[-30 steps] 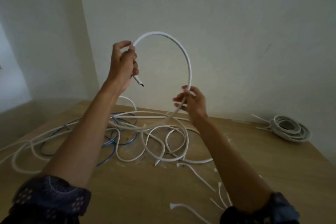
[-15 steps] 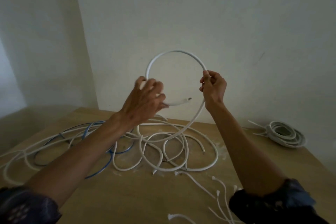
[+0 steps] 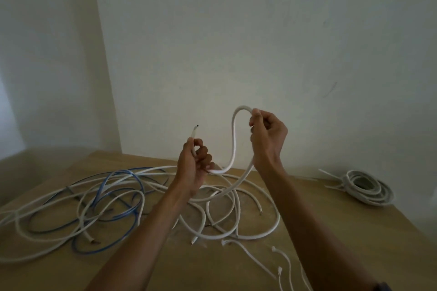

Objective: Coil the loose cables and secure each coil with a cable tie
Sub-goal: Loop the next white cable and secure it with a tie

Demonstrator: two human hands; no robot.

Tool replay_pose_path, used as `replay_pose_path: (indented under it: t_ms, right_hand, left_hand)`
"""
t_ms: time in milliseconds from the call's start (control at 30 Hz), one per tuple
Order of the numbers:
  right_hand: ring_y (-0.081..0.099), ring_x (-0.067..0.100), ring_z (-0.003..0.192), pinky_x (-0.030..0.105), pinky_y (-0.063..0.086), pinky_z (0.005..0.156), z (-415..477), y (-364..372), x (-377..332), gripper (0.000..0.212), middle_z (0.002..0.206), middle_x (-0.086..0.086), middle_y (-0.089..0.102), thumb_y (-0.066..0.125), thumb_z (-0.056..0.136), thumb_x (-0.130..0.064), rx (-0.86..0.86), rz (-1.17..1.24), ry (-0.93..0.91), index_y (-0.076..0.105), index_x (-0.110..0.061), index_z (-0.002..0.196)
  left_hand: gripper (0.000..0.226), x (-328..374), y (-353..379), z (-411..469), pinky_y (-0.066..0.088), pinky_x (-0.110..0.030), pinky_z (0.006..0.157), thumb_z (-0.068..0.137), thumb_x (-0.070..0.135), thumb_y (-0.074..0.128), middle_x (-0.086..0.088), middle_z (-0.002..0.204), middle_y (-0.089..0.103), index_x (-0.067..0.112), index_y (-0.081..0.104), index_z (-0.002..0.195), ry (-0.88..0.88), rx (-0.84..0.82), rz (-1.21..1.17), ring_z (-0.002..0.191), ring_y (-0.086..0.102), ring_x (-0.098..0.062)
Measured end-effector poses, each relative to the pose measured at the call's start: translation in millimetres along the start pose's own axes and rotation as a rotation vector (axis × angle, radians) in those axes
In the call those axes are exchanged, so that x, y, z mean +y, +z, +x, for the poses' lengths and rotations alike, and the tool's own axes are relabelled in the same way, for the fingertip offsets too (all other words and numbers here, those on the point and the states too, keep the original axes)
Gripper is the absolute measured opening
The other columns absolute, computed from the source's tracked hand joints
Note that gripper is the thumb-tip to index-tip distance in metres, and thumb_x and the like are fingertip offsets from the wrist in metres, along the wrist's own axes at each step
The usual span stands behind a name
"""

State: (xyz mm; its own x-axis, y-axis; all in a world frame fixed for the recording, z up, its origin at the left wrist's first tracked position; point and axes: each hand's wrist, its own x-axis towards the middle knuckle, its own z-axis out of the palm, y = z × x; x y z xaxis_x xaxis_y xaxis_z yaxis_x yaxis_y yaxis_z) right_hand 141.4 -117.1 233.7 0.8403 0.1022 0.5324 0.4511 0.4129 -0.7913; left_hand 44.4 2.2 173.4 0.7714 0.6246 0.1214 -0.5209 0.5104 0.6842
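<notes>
Where a wide hoop stood a moment ago, white cable [image 3: 233, 142] now bends in a tight S above the table [image 3: 165, 271], far side | left hand [image 3: 194, 169] pinches its end | right hand [image 3: 268, 136] grips the crest | coil barely begun

Left hand [image 3: 192, 169]: grips white cable [image 3: 234, 142] just below its cut end, which points up.
Right hand [image 3: 268, 136]: fingers curled round the cable's raised bend.
Table [image 3: 212, 269]: tangled white cables and blue cable [image 3: 107, 179].
Table front: loose cable ties [image 3: 248, 253].
Far right: bundled coil [image 3: 378, 196].
</notes>
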Motion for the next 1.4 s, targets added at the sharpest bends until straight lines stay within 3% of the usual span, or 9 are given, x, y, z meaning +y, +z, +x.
replay_pose_path:
  t_ms: [233,367,500,633,800,900,1133,1267,1400]
  right_hand:
    - [0.057,-0.006,0.065,0.012,0.046,0.059,-55.1,9.8,-4.1,0.020,0.086,-0.006,0.067,0.057,0.097,-0.008,-0.345,-0.250,-0.633,0.070,-0.003,0.111]
    - [0.069,0.016,0.080,0.035,0.058,0.062,-69.4,13.8,15.4,0.026,0.101,0.005,0.073,0.058,0.098,-0.010,-0.459,-0.423,-0.920,0.069,-0.001,0.119]
    - [0.064,0.023,0.079,0.039,0.053,0.055,-87.3,19.5,20.9,0.036,0.104,0.009,0.068,0.059,0.100,-0.009,-0.575,-0.499,-1.032,0.060,-0.003,0.135]
    - [0.058,0.026,0.068,0.034,0.042,0.051,-109.1,19.6,32.3,0.048,0.101,0.005,0.064,0.057,0.103,-0.018,-0.668,-0.595,-0.876,0.040,-0.025,0.147]
    - [0.064,0.035,0.075,0.030,0.036,0.061,-106.1,-34.3,124.3,0.027,0.089,0.009,0.068,0.060,0.094,-0.010,-0.588,-0.743,-0.450,0.043,-0.028,0.105]
    - [0.058,0.029,0.079,0.034,0.036,0.075,-80.1,-59.5,155.8,0.004,0.085,0.004,0.062,0.052,0.095,-0.021,-0.603,-0.863,-0.543,0.053,-0.023,0.092]
    - [0.068,0.032,0.067,0.036,0.040,0.070,-0.3,-53.2,140.2,0.040,0.068,0.006,0.069,0.038,0.098,-0.041,-0.615,-1.245,-0.536,0.061,-0.016,0.077]
    - [0.062,0.030,0.113,0.041,0.034,0.101,24.0,-46.4,104.2,0.032,0.116,0.007,0.069,0.036,0.108,-0.032,-0.518,-1.586,-0.255,0.063,-0.016,0.114]
    - [0.060,0.034,0.118,0.046,0.042,0.100,41.0,-31.4,79.7,0.026,0.123,0.011,0.064,0.051,0.103,-0.030,-0.499,-1.697,-0.079,0.062,-0.012,0.120]
  left_hand:
    - [0.039,9.5,-3.1,-9.3,0.049,-0.027,0.054,0.107,0.033,0.034,-0.006,0.077,0.066,0.012,0.059,0.085,-0.058,-0.078,-0.097,0.061,0.061,-0.017]
    - [0.034,33.5,1.7,-24.5,0.062,-0.031,0.073,0.107,0.023,0.038,-0.010,0.091,0.070,0.005,0.065,0.096,-0.053,-0.157,-0.111,0.083,0.072,-0.021]
    - [0.035,55.0,4.2,-34.7,0.057,-0.039,0.085,0.100,0.017,0.041,0.000,0.067,0.063,0.009,0.062,0.073,-0.108,-0.229,-0.221,0.068,0.066,-0.016]
    - [0.024,79.6,1.5,-31.5,0.055,-0.029,0.070,0.098,0.017,0.042,0.006,0.059,0.047,0.016,0.052,0.076,-0.196,-0.371,-0.298,0.047,0.047,-0.012]
    - [0.021,136.4,-30.2,-39.3,0.049,-0.032,0.078,0.106,0.015,0.031,-0.003,0.066,0.054,0.017,0.042,0.088,-0.211,-0.451,-0.376,0.051,0.039,-0.012]
    - [0.046,153.7,-41.6,-44.4,0.049,-0.034,0.085,0.110,0.034,0.014,-0.006,0.073,0.057,0.010,0.049,0.092,-0.258,-0.479,-0.335,0.057,0.044,-0.014]
    - [0.042,140.4,-44.5,-45.1,0.041,-0.024,0.066,0.111,0.037,0.023,0.006,0.061,0.034,0.010,0.053,0.100,-0.388,-0.627,-0.198,0.050,0.029,-0.011]
    - [0.047,112.0,-31.6,-40.4,0.020,-0.021,0.037,0.108,0.039,0.033,0.011,0.046,0.019,0.022,0.042,0.064,-0.111,-0.185,0.339,0.040,0.010,-0.008]
    - [0.047,70.0,-29.2,-32.5,0.018,-0.025,0.045,0.110,0.042,0.032,0.007,0.052,0.022,0.018,0.039,0.070,0.163,-0.095,0.744,0.044,0.017,-0.010]
